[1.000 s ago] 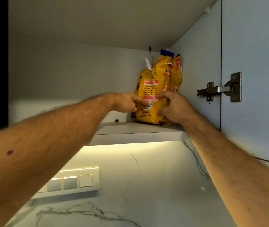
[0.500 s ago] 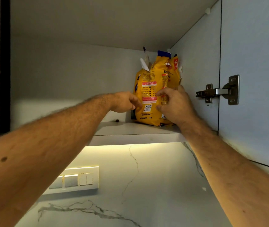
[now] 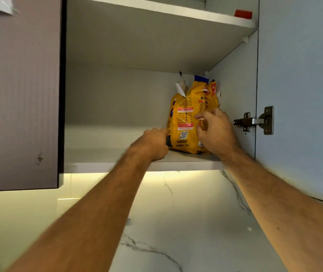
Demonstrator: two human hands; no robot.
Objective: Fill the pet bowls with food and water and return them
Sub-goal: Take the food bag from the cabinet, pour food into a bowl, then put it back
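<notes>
A yellow pet food bag (image 3: 186, 118) with a torn-open top stands upright on the lower shelf (image 3: 117, 163) of an open wall cabinet, in the back right corner. My left hand (image 3: 152, 144) rests on the shelf with its fingers curled against the bag's lower left edge. My right hand (image 3: 213, 130) is on the bag's right front, thumb and fingers pinching the wrapper. No pet bowls are in view.
The cabinet's open door (image 3: 302, 95) hangs at the right on a metal hinge (image 3: 255, 121). A closed dark door (image 3: 19, 95) is at the left. A red object (image 3: 243, 14) sits on the upper shelf. Below is a lit marble backsplash (image 3: 176, 213).
My left hand has slid down from the bag's middle to its lower left corner. My right hand has shifted up along the bag's right side. The view has pulled back.
</notes>
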